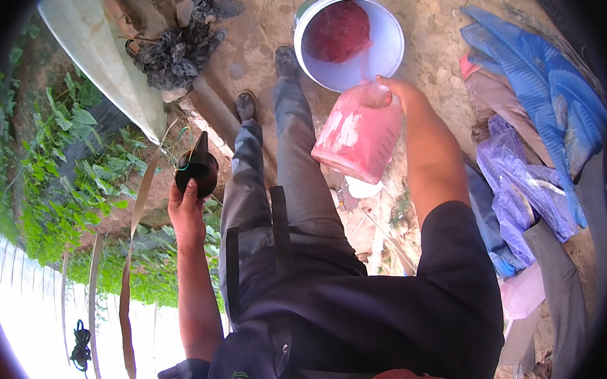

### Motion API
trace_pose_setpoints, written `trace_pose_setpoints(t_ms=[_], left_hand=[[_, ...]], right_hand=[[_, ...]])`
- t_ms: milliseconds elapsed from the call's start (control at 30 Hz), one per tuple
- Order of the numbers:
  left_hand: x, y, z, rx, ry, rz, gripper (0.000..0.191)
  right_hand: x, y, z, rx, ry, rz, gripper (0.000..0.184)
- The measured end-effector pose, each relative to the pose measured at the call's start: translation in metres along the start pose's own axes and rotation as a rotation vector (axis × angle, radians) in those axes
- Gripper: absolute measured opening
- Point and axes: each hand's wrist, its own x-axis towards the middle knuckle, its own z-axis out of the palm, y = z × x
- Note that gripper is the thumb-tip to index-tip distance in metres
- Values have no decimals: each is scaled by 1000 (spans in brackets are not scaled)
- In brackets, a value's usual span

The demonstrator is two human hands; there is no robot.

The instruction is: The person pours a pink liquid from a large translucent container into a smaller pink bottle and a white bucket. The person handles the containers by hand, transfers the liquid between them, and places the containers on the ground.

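Note:
My left hand (pixel 188 208) holds a black plastic funnel (pixel 198 172) by its wide rim, spout pointing away; a thin green cord hangs at it. My right hand (pixel 399 93) grips the handle of a translucent plastic jug (pixel 359 132), tinted pink by what is in it, with a torn white label. The jug tilts with its mouth at the rim of a white plastic bucket (pixel 385 56). A pinkish stream shows between the mouth and the dark red liquid (pixel 337 30) in the bucket. Behind the jug, a white round thing (pixel 363 187) is partly hidden.
Crumpled black plastic (pixel 173 55) and a pale plastic sheet (pixel 109 60) lie at the upper left, near leafy green plants (pixel 65 166). Blue (pixel 540 84) and purple (pixel 514 178) garments or sheets hang or lie at the right. A tan strap (pixel 128 281) runs down the left side.

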Motion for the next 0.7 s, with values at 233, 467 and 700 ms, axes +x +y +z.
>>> trace_pose_setpoints(t_ms=[233,467,700], left_hand=[[-1,1,1,33,-5,-6,37],[-1,1,2,41,0,6,37],[2,2,6,60,-30,4,36]], right_hand=[[1,10,-12,-10,12,-22,39],[-35,0,18,34,172,20,38],[6,4,5,-282,-22,-254,39]])
